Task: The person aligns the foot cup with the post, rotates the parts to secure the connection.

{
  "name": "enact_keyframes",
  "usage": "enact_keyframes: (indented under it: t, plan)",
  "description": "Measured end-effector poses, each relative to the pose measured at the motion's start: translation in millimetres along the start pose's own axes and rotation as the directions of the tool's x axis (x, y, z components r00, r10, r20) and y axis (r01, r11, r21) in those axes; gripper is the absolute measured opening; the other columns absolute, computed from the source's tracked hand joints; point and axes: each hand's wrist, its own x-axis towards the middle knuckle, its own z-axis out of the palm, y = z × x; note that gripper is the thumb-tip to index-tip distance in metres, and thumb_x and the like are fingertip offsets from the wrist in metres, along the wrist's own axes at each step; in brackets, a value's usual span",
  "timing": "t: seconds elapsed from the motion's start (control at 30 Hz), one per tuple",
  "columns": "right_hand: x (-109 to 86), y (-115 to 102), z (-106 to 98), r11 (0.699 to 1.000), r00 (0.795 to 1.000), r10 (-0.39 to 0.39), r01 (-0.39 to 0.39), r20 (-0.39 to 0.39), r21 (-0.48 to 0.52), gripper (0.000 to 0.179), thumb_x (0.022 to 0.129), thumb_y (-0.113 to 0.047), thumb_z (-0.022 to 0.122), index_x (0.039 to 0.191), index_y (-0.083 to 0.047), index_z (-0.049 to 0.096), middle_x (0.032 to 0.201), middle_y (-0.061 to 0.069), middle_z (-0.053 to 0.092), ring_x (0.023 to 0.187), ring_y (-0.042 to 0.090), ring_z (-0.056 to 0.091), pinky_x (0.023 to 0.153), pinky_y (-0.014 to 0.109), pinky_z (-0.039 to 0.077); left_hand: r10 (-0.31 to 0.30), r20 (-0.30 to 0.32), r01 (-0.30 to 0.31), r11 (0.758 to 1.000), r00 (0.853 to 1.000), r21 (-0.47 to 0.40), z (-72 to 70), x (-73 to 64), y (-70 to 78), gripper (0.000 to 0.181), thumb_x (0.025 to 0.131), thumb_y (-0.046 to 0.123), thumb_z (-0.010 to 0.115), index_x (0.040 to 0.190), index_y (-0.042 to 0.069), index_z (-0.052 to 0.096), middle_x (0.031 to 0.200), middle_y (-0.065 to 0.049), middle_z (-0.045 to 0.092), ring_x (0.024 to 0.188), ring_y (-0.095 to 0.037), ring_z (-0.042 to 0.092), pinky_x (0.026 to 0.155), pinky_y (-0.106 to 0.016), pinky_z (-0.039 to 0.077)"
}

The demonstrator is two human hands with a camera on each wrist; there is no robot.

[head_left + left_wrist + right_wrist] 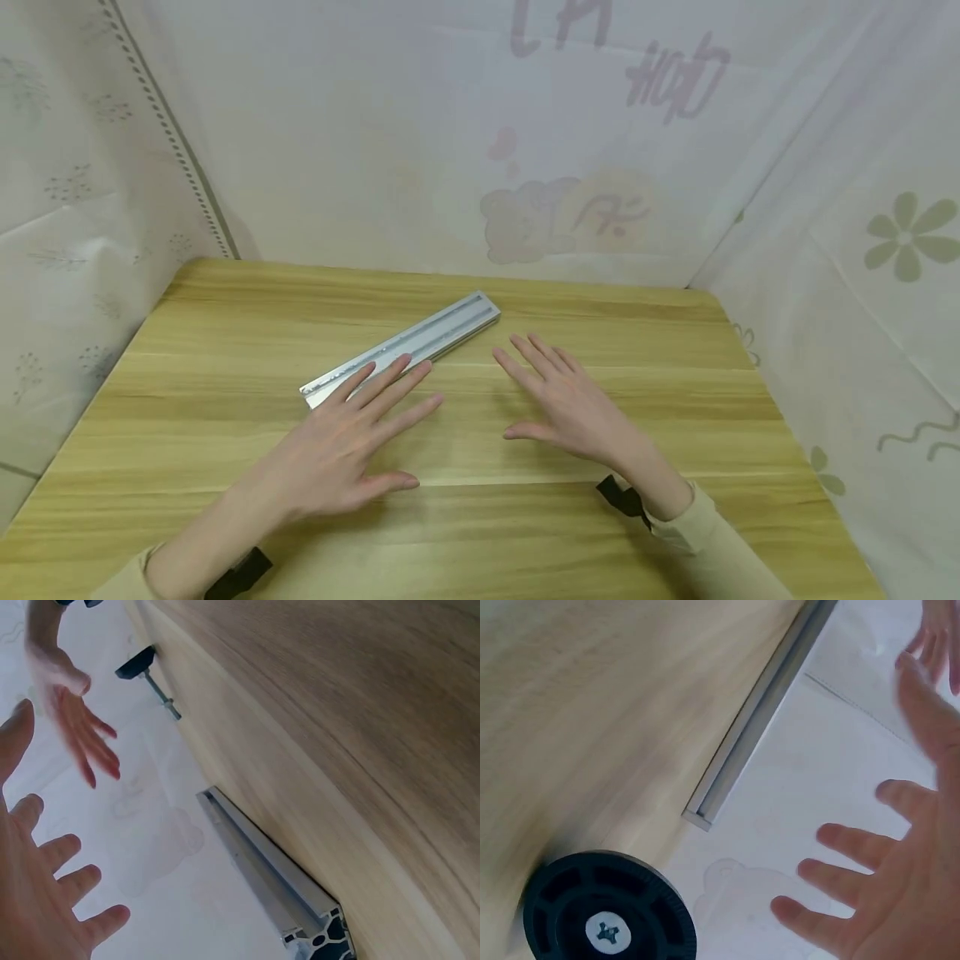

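A silver aluminium slotted profile (405, 346) lies slantwise on the wooden table. Its hollow cut end shows in the left wrist view, while the right wrist view shows the capped far end of the profile (739, 742). My left hand (337, 454) hovers with spread fingers over the profile's near end, overlapping it in the head view. To the right, my right hand (570, 408) is held over the table, fingers apart and holding nothing. A black round levelling foot (136, 663) with a threaded rod lies on its side near the right hand; the head view does not show it.
The wooden table (480, 533) reaches back to a pale printed cloth (360, 150) hanging behind it. Similar cloth hangs along the left and right sides. Black straps (238, 575) sit at both wrists.
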Motion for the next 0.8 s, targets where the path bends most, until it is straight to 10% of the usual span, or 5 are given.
enact_keyframes:
  t: [0.8]
  plan:
    - [50.9, 7, 8, 0.981, 0.989, 0.139, -0.144, 0.045, 0.131, 0.095, 0.092, -0.062, 0.065, 0.166, -0.025, 0.017, 0.172, 0.011, 0.022, 0.155, 0.043, 0.029, 0.120, 0.063, 0.032, -0.146, -0.001, 0.145, 0.988, 0.989, -0.058, 15.3, 3.2, -31.7, 0.085, 0.095, 0.074, 0.045, 0.164, 0.027, 0.027, 0.169, -0.007, 0.032, 0.153, -0.037, 0.036, 0.117, -0.060, 0.038]
